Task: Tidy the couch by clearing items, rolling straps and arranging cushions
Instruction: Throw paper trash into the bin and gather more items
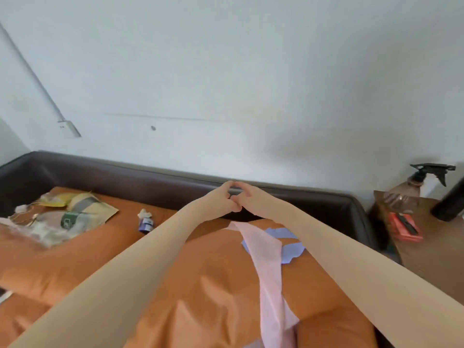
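My left hand (221, 200) and my right hand (247, 197) meet with curled fingers in front of the couch's dark backrest (140, 183). A long pale pink strap (267, 270) rises from the orange seat cushion (211, 285) to just under both hands, which appear to grip its upper end. The hands hide the grip itself. A light blue strap or cloth (291, 247) lies bunched on the cushion beneath the pink one.
At the left of the seat lies a pile of packets and plastic bags (65, 214). A small purple bottle (145, 223) lies near them. A wooden side table (431, 252) at the right holds a spray bottle (411, 189), a red box (404, 228) and a black cylinder (449, 202).
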